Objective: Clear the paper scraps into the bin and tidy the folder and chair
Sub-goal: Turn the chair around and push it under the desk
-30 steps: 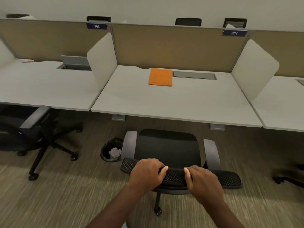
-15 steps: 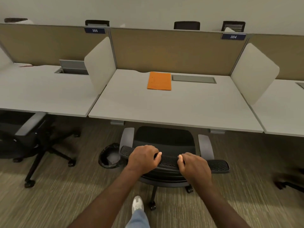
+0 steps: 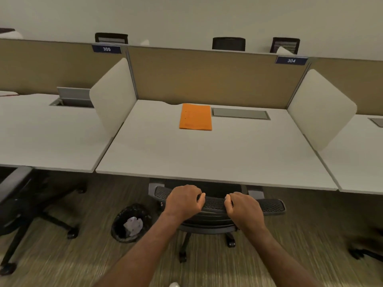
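A black mesh office chair [image 3: 271,207] stands at the front edge of the white desk [image 3: 207,154], its seat and armrests hidden under the desktop. My left hand [image 3: 184,200] and my right hand [image 3: 242,207] both grip the top of its backrest. An orange folder [image 3: 195,117] lies flat near the back of the desk, beside a grey cable hatch [image 3: 240,113]. A round black bin [image 3: 129,223] sits on the carpet to the left of the chair, with crumpled white paper scraps [image 3: 133,224] inside it.
Another black chair [image 3: 22,206] stands under the left desk, its wheeled base spread toward the bin. White side dividers [image 3: 113,94] and a tan back panel [image 3: 207,77] enclose the desk. A dark chair base [image 3: 364,251] shows at the right edge.
The chair has rolled forward under the desk with both hands on its backrest; seat and armrests are now mostly hidden by the desktop. I have stepped closer.
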A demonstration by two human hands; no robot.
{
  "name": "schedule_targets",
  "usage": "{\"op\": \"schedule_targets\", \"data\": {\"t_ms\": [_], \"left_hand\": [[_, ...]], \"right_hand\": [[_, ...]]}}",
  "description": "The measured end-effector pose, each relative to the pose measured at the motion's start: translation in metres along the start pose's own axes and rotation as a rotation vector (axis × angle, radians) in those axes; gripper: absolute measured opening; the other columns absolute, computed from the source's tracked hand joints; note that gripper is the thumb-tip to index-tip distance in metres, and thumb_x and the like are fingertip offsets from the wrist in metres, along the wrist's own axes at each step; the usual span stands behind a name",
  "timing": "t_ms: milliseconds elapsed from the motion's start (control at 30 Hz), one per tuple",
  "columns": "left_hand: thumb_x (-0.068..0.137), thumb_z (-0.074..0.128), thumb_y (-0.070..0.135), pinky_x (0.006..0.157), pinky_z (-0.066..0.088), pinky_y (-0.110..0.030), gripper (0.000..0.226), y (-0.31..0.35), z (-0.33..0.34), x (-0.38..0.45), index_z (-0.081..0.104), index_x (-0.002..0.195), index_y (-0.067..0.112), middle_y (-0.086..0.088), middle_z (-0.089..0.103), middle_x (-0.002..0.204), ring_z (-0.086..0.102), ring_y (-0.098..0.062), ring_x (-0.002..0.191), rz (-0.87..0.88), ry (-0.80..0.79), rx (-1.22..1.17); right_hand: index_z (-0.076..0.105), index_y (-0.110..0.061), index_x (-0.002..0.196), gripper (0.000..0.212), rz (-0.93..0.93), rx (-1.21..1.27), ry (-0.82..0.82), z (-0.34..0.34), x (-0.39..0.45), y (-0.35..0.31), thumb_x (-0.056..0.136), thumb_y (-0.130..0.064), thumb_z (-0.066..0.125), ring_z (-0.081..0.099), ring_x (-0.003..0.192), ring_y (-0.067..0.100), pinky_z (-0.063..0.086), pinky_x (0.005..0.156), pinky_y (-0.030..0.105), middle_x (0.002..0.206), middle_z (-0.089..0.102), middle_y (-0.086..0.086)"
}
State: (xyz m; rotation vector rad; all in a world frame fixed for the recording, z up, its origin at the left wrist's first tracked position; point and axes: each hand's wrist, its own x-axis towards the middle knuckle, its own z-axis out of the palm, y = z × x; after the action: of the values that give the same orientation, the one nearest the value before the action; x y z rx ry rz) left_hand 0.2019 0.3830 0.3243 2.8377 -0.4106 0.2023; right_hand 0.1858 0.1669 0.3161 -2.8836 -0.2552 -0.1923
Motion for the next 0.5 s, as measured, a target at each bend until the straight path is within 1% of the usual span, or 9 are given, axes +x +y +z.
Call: {"op": "schedule_targets", "data": {"t_ms": [100, 167, 300, 400, 500], "left_hand": [[0.091, 0.033, 0.052, 0.058, 0.047, -0.03, 0.047, -0.009, 0.002, 0.027, 0.063, 0.073, 0.021, 0.005, 0.063, 0.066, 0.058, -0.014, 0.059, 0.001, 0.009, -0.004], [0.092, 0.034, 0.052, 0.06, 0.047, -0.031, 0.047, -0.016, 0.003, 0.042, 0.065, 0.075, 0.021, 0.003, 0.065, 0.069, 0.06, -0.017, 0.062, 0.001, 0.008, -0.007], [0.094, 0.038, 0.047, 0.061, 0.049, -0.031, 0.042, -0.023, 0.007, 0.062, 0.065, 0.077, 0.021, 0.004, 0.064, 0.071, 0.059, -0.017, 0.063, -0.004, 0.008, -0.027], [0.094, 0.038, 0.046, 0.059, 0.048, -0.031, 0.039, -0.027, 0.008, 0.078, 0.06, 0.072, 0.022, 0.006, 0.056, 0.066, 0.053, -0.015, 0.058, 0.008, 0.009, -0.036], [0.094, 0.037, 0.046, 0.06, 0.052, -0.033, 0.041, -0.027, 0.007, 0.089, 0.062, 0.074, 0.022, 0.006, 0.058, 0.067, 0.055, -0.013, 0.059, 0.004, -0.007, -0.043]], "right_hand": [[0.057, -0.025, 0.067, 0.038, 0.027, -0.02, 0.002, 0.0, 0.03, 0.004, 0.097, -0.041, 0.04, 0.051, 0.055, 0.008, 0.046, 0.056, 0.029, 0.062, 0.054, -0.008], [0.06, -0.023, 0.07, 0.038, 0.037, -0.043, -0.012, 0.002, 0.047, 0.006, 0.097, -0.041, 0.039, 0.054, 0.059, 0.01, 0.049, 0.06, 0.034, 0.066, 0.058, -0.006], [0.063, -0.022, 0.076, 0.038, 0.014, -0.057, -0.047, 0.002, 0.07, 0.011, 0.097, -0.04, 0.037, 0.056, 0.064, 0.013, 0.05, 0.066, 0.036, 0.071, 0.061, -0.007], [0.061, -0.021, 0.072, 0.039, -0.013, -0.067, -0.042, 0.002, 0.086, 0.016, 0.098, -0.038, 0.036, 0.053, 0.061, 0.014, 0.048, 0.063, 0.035, 0.068, 0.057, -0.006], [0.061, -0.022, 0.074, 0.04, -0.033, -0.076, -0.042, 0.003, 0.098, 0.022, 0.098, -0.038, 0.033, 0.053, 0.06, 0.013, 0.048, 0.062, 0.035, 0.068, 0.056, -0.007]]}}
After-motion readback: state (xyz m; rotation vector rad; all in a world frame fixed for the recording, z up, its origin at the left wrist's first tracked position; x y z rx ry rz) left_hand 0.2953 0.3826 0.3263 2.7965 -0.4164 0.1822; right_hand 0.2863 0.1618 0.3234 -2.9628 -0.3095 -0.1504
